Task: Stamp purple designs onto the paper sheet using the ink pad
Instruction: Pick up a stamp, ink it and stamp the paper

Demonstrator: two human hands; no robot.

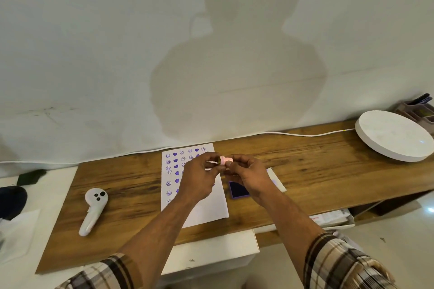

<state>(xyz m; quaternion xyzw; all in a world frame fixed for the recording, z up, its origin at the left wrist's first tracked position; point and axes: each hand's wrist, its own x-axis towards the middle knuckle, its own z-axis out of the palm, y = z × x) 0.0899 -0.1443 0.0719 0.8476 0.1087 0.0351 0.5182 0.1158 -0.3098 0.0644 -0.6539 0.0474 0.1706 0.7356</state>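
Left hand (199, 175): fingers curled in, fingertips pinching the left end of a small pink stamp (226, 160) held above the paper.
Right hand (250, 175): fingers curled in, pinching the stamp's right end; both hands share it.
Stamp: short pink cylinder lying sideways, with a thin dark band at its left end.
Paper sheet (206, 209): white, flat on the surface, partly under the hands; rows of purple hearts and outlined smiley faces fill its upper left.
Ink pad (237, 189): small square tray, dark purple, just right of the sheet, partly hidden by the right hand.
Surface (317, 171): wood-grain brown board.
Controller (93, 209): smooth white handheld with black buttons, well left of the sheet.
Disc (394, 135): thick white round slab at far right.
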